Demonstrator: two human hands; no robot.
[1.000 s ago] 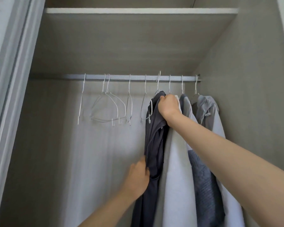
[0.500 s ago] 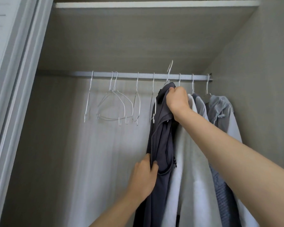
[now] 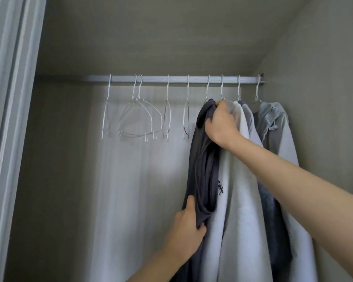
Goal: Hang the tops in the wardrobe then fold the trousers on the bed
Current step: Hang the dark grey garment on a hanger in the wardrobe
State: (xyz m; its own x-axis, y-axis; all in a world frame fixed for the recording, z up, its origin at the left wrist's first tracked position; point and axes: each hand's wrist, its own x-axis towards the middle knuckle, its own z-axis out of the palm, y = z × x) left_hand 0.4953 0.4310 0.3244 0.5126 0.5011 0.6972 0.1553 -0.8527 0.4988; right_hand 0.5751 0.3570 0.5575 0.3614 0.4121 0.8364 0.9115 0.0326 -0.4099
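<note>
Near: left hand point(image 3: 184, 226) pinches the lower edge of the dark top point(image 3: 202, 159). Farther up, right hand point(image 3: 219, 123) grips its collar w/ the hanger neck, hook over the rail point(image 3: 171, 79). Top hangs left of the white hoodie point(image 3: 238, 200), touching it; empty hangers point(image 3: 139, 117) farther left. Looks like the hanging step, nearly done. Next, prob: smooth fabric, let go w/o tugging it off.
</note>
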